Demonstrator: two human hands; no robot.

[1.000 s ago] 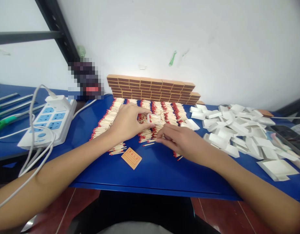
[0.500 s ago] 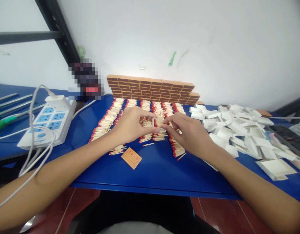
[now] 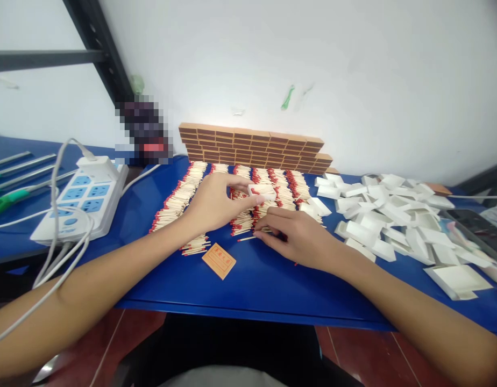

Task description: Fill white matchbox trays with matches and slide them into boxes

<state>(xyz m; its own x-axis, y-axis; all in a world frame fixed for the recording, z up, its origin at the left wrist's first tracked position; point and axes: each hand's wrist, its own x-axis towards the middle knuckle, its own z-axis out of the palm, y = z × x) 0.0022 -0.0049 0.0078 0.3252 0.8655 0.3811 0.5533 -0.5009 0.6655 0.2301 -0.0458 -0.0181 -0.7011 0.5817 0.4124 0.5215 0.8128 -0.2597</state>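
Matches (image 3: 263,189) lie in the white tray (image 3: 268,197) our left hand (image 3: 216,201) pinches above the match rows (image 3: 281,185); our right hand (image 3: 293,232) has dropped from it to a loose match (image 3: 244,238), grip unclear to us, its load apparently delivered. Bare blue tabletop (image 3: 268,287) stretches toward the front edge (image 3: 248,315), leaving room beside the orange card (image 3: 219,262).

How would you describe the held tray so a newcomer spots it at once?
On the blue table, find the rows of red-tipped matches before the stacked brown boxes. Over those rows, the left hand pinches a small white tray. Unlike the loose white trays heaped to the right, it has matches inside.
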